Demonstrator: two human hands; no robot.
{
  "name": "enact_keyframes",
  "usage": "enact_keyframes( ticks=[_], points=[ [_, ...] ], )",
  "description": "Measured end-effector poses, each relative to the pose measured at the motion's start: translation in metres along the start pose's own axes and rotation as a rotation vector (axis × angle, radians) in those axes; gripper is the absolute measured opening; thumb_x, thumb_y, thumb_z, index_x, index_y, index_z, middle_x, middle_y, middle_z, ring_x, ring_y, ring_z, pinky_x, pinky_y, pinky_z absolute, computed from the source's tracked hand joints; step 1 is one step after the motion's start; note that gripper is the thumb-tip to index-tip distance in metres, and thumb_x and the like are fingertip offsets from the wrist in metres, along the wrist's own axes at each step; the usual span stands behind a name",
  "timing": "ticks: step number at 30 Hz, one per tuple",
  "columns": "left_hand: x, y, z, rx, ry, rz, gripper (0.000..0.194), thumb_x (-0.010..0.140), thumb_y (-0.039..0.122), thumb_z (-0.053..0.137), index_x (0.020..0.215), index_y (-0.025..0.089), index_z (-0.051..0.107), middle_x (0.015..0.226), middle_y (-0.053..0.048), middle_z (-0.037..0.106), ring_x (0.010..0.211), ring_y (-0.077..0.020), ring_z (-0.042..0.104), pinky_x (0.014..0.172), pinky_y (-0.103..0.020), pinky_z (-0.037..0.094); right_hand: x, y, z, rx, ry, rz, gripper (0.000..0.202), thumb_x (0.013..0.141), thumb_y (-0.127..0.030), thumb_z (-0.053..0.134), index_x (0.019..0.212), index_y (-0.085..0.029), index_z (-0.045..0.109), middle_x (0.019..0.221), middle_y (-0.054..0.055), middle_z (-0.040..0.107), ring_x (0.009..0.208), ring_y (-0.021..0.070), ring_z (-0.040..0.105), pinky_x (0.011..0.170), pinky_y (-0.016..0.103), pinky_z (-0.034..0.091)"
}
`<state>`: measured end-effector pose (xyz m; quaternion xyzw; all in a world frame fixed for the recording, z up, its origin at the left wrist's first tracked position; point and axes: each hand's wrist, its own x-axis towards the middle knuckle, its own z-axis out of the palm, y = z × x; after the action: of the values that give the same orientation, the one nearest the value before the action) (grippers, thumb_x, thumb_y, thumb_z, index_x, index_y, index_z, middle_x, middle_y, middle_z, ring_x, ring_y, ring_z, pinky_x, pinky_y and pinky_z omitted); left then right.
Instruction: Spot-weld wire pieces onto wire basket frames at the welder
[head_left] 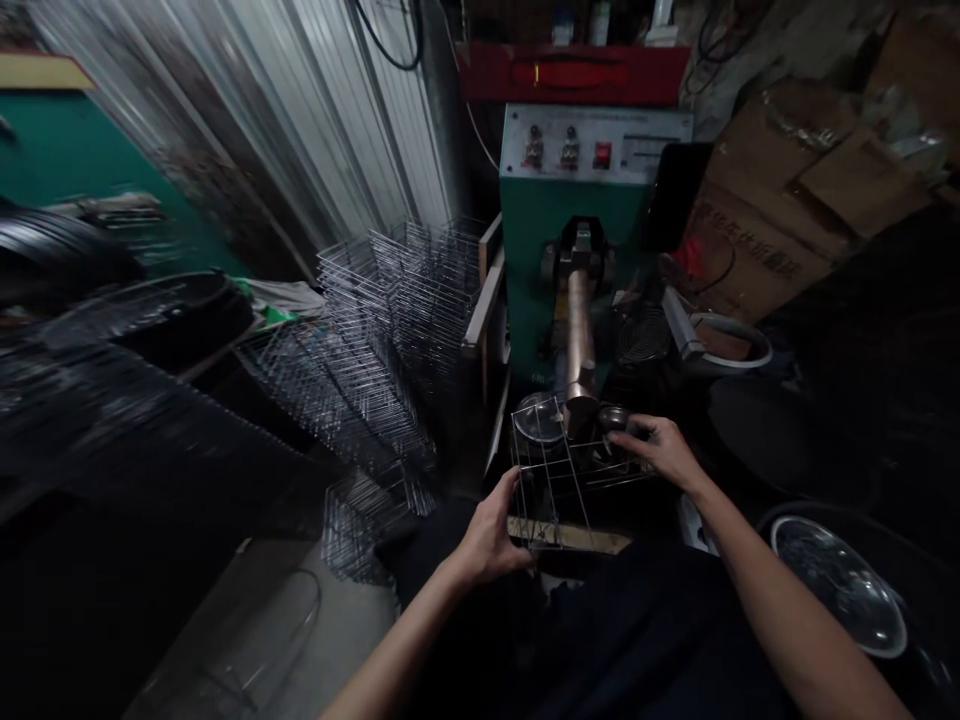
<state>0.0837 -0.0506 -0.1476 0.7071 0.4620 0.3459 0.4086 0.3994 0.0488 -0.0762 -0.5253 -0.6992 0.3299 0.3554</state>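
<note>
My left hand (491, 530) grips the left side of a thin wire rack (547, 463), thumb and fingers at its edge. The rack sits in front of my body, below the end of a copper-coloured machine arm (580, 330). My right hand (664, 450) is closed in a pinch to the right of that arm's tip, beside a small dark round metal piece (615, 416). Exactly what its fingertips grip is unclear in the dim light. A shiny round dish-like thing (540, 418) lies behind the rack, left of the arm tip.
The arm projects from a green machine (525, 260) with switches on its panel (600, 130). Stacked wire racks (397, 300) stand to the left. Cardboard boxes (772, 220) and a round container (739, 345) are on the right. A clear-topped round lid (840, 585) lies at lower right.
</note>
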Motion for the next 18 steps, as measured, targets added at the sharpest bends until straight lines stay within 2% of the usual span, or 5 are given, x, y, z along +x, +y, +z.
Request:
enact_keyframes(
  ticks=[6, 14, 18],
  points=[
    [0.005, -0.003, 0.001, -0.009, -0.003, 0.005, 0.113, 0.056, 0.017, 0.084, 0.152, 0.025, 0.025, 0.149, -0.013, 0.054, 0.140, -0.0338, 0.055, 0.116, -0.047, 0.048, 0.004, 0.002, 0.001, -0.030, -0.004, 0.002, 0.058, 0.078, -0.077, 0.070, 0.068, -0.020, 0.066, 0.070, 0.002, 0.060, 0.071, 0.0210, 0.054, 0.068, 0.031, 0.042],
    [0.011, 0.001, -0.001, -0.041, -0.011, -0.018, 0.111, 0.056, 0.018, 0.085, 0.151, 0.025, 0.028, 0.143, -0.012, 0.059, 0.132, -0.0335, 0.061, 0.111, -0.045, 0.051, 0.010, 0.014, 0.003, -0.030, 0.006, -0.005, 0.054, 0.077, -0.074, 0.073, 0.073, -0.020, 0.067, 0.075, 0.001, 0.062, 0.076, 0.0224, 0.058, 0.073, 0.031, 0.043],
    [0.013, -0.001, 0.001, -0.021, -0.004, -0.056, 0.115, 0.053, 0.019, 0.087, 0.152, 0.025, 0.029, 0.145, -0.013, 0.058, 0.134, -0.0347, 0.060, 0.112, -0.046, 0.050, 0.012, 0.015, 0.003, -0.036, -0.013, -0.013, 0.052, 0.080, -0.071, 0.073, 0.068, -0.020, 0.065, 0.072, 0.001, 0.061, 0.074, 0.0211, 0.057, 0.072, 0.031, 0.043]
  ],
)
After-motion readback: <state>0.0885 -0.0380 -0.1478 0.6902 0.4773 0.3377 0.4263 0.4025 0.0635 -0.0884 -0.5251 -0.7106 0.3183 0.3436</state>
